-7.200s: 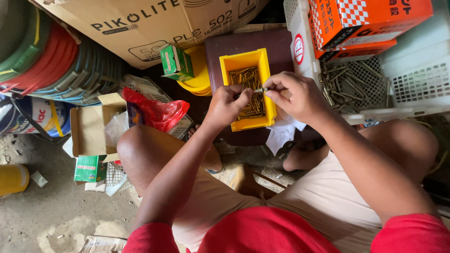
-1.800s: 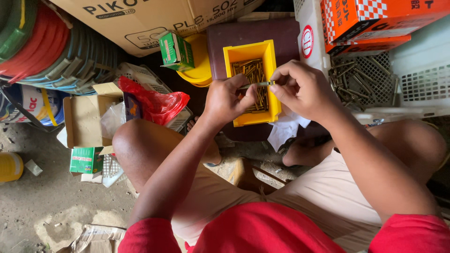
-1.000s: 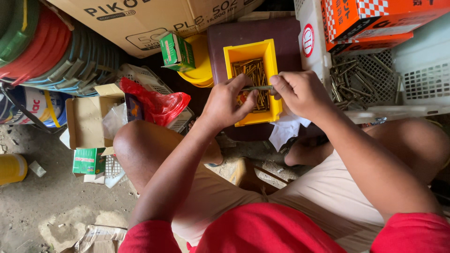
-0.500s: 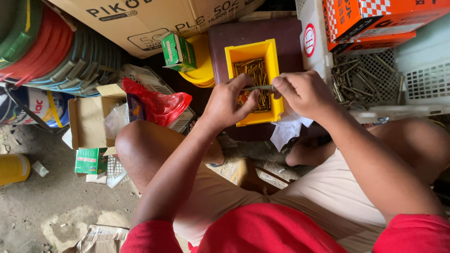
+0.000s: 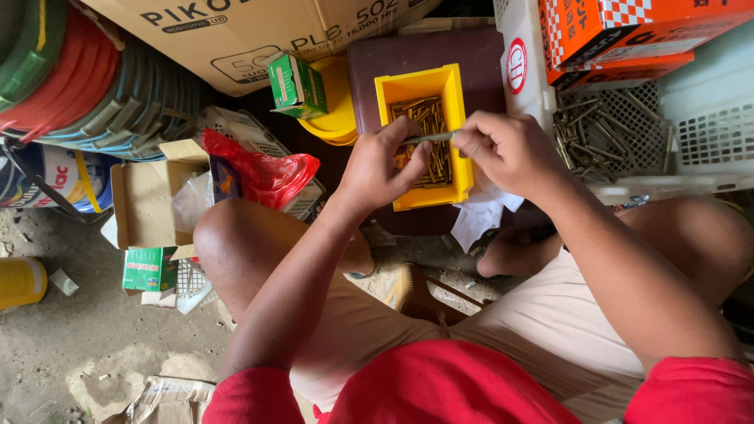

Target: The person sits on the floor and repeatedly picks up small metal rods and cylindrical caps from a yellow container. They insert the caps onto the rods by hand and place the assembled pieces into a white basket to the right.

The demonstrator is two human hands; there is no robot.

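A bright yellow bin [image 5: 424,86] holds brassy, dull-gold screws [image 5: 428,126] and sits on a dark maroon box [image 5: 377,59]. At 1 o'clock, orange cartons [image 5: 620,35] carry a red-and-white checker pattern above a white mesh crate [image 5: 707,133] of grey-brown nails. At 9 o'clock lie a red plastic bag [image 5: 263,173], a green carton [image 5: 294,82], and red, green and blue-grey hose coils [image 5: 86,86].

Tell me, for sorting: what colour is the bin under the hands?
Yellow bin, clearest in the head view.

yellow bin [image 5: 459,133] open above, white crate [image 5: 691,149] crowding right, green box [image 5: 297,85] left
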